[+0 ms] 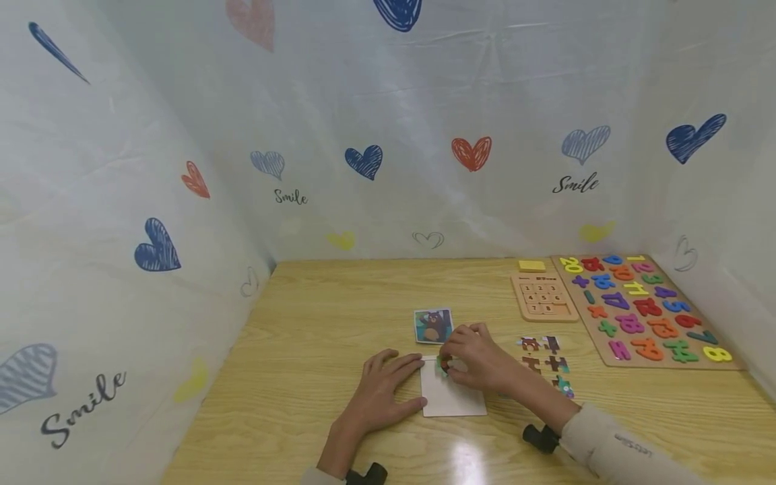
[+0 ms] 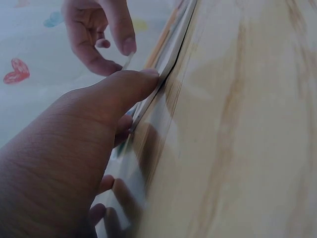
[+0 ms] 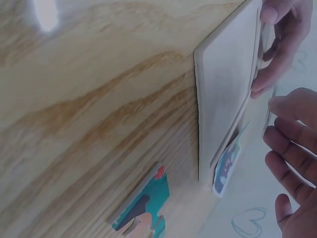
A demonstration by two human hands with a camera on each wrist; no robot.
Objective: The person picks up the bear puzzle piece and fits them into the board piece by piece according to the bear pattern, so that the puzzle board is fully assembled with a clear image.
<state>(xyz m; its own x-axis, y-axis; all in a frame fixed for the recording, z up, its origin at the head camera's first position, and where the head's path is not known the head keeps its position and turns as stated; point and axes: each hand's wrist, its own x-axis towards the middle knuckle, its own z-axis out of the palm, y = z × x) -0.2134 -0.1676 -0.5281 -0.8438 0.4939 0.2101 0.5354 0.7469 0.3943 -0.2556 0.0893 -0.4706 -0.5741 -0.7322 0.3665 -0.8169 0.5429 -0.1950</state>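
Note:
A shallow white puzzle tray lies on the wooden table. My left hand rests beside it, index fingertip at its upper left corner and thumb tip on its left edge. Over the upper part of the tray, my right hand pinches a small jigsaw piece with green and brown on it; the fingers hide part of it. In the right wrist view the piece shows only as a thin edge. Just behind the tray sits a square picture card of a brown bear.
Several loose jigsaw pieces lie right of the tray, beyond my right forearm. Farther back are a wooden number slide puzzle, a yellow block and a large board of colourful numbers. A white curtain with hearts surrounds the table.

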